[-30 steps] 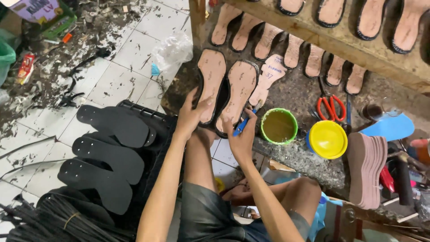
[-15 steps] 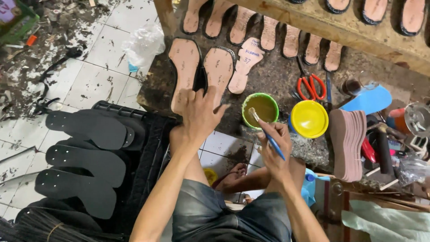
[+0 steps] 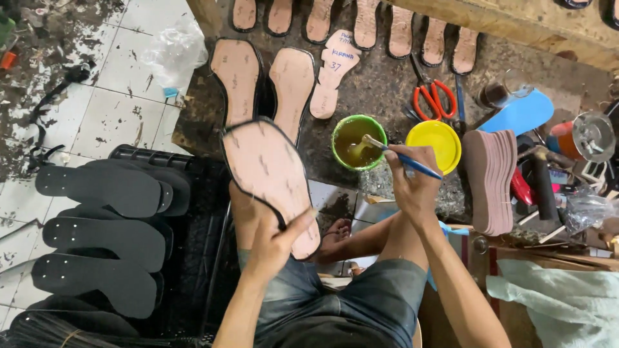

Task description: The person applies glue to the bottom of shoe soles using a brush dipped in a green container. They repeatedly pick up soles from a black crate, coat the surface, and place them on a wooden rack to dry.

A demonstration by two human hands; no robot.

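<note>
My left hand (image 3: 271, 235) grips a tan sandal sole with a black rim (image 3: 267, 174) from below and holds it face up over my lap. My right hand (image 3: 412, 183) holds a blue-handled brush (image 3: 403, 159), and its bristle tip dips into the green glue pot (image 3: 358, 142) on the dark work slab (image 3: 380, 84). Two more tan soles (image 3: 264, 80) lie side by side on the slab just beyond the held one. A tan paper pattern (image 3: 332, 74) lies next to them.
A yellow lid (image 3: 435, 143) sits right of the pot, beside a stack of brown soles (image 3: 493, 177). Red scissors (image 3: 433, 96), a blue sole (image 3: 519, 113) and tools lie farther right. Black soles (image 3: 103, 225) are piled on a black crate at left. Several soles line the wooden shelf (image 3: 516, 19).
My left hand has lifted one sole off the slab and brought it toward me. My right hand moved the brush from the soles to the green pot.
</note>
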